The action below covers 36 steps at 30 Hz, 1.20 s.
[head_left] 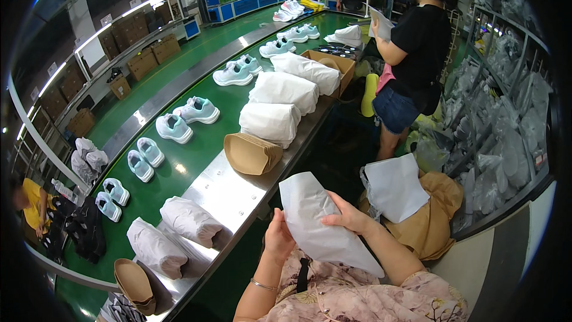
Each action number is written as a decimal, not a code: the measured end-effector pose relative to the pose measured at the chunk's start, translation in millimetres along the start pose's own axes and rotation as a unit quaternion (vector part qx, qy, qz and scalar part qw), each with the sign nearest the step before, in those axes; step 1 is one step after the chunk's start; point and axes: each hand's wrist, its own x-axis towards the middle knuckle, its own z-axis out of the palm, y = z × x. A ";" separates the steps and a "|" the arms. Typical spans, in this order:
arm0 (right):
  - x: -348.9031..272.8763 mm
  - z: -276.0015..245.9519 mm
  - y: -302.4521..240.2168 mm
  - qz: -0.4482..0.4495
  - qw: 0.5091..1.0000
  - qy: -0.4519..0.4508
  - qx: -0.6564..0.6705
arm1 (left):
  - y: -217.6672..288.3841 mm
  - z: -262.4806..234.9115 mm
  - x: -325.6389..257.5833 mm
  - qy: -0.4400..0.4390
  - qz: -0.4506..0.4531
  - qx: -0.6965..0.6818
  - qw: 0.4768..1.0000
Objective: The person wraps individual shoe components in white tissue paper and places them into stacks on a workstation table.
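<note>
Nearest, the left hand (279, 235) and the right hand (348, 216) hold a sheet of white tissue paper (319, 220) between them above the lap, clear of the tabletop: the left hand's fingers curl round the sheet's left edge, and the right hand grips its right side with the thumb laid across the front. Thin paper held at two edges could tear or crumple, I judge, if the hands pull apart or twist unevenly. Just to the right, a stack of white paper sheets (394, 188) lies on a brown paper bundle (438, 217); it looks loose enough to slide off if brushed. To the left, on the steel tabletop (229, 194), lie white wrapped bundles (190, 220) and a stack of tan cardboard inserts (251, 154). Beyond runs a green conveyor belt (179, 176) carrying pairs of pale blue sneakers (185, 119). Farther off, more wrapped bundles sit by an open cardboard box (333, 65), and a person in a black shirt (417, 42) stands beside racks.
</note>
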 end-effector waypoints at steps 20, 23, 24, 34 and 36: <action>-27.3 2.2 5.0 -0.082 0.927 0.000 -0.365 | -6.6 -4.9 -5.1 0.087 0.110 0.041 0.989; -31.8 6.1 9.3 -0.074 0.911 0.027 -0.405 | -10.5 -7.1 -5.0 0.094 0.125 0.035 0.987; -32.4 7.2 13.2 -0.082 0.900 0.046 -0.425 | -12.4 -6.8 -5.1 0.095 0.129 0.033 0.987; -39.8 32.7 45.9 -0.118 0.903 0.235 -0.340 | -33.4 0.2 -12.0 0.125 0.220 0.060 0.966; -38.6 33.8 38.4 -0.119 0.895 0.246 -0.354 | -31.7 8.5 -9.3 0.135 0.210 0.039 0.967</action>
